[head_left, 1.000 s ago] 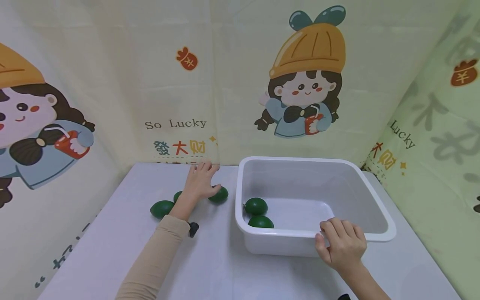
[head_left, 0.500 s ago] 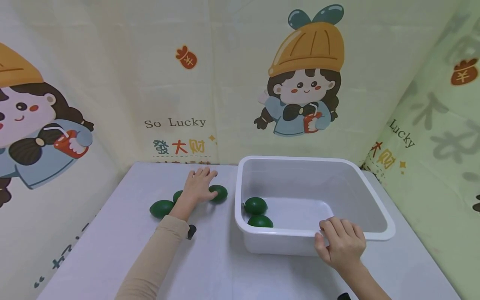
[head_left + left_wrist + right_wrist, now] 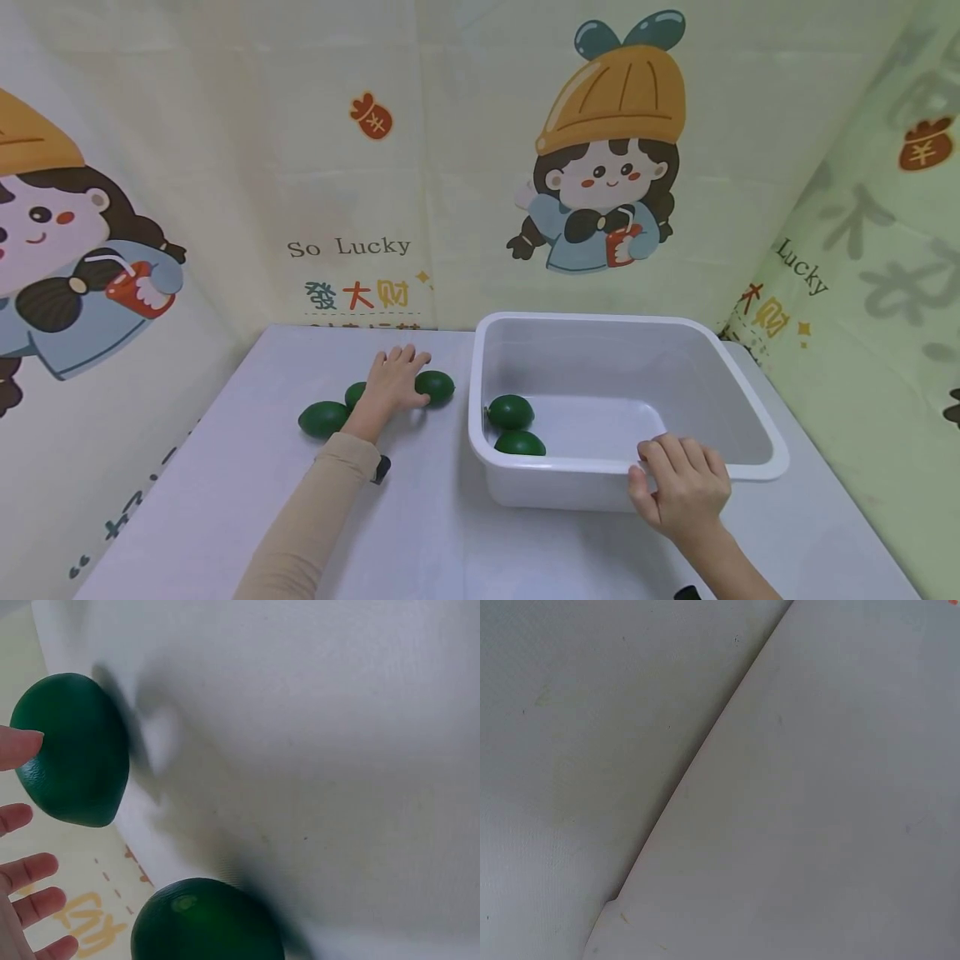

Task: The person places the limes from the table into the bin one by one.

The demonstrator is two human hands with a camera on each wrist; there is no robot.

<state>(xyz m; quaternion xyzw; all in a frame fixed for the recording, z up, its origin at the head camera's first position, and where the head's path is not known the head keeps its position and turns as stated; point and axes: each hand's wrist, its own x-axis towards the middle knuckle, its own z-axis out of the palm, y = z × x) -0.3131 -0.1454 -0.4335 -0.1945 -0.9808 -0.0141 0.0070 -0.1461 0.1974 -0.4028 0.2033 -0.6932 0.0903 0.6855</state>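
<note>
My left hand is over the table with fingers spread and the thumb at the near side of a dark green lime. In the left wrist view the thumb tip overlaps that lime, and the other fingers are apart from it. Another lime lies left of my wrist, and a further lime is partly hidden behind the hand. My right hand grips the near rim of a white plastic tub, fingers curled over the edge. Two limes lie inside the tub at its left.
The white table runs back to a cloth wall printed with cartoon figures. More printed cloth hangs at both sides. In the right wrist view, the tub's pale wall fills the right side, beside the tabletop.
My left hand has drawn back slightly toward me, its thumb now lower beside the lime. The right hand and the tub have stayed in place.
</note>
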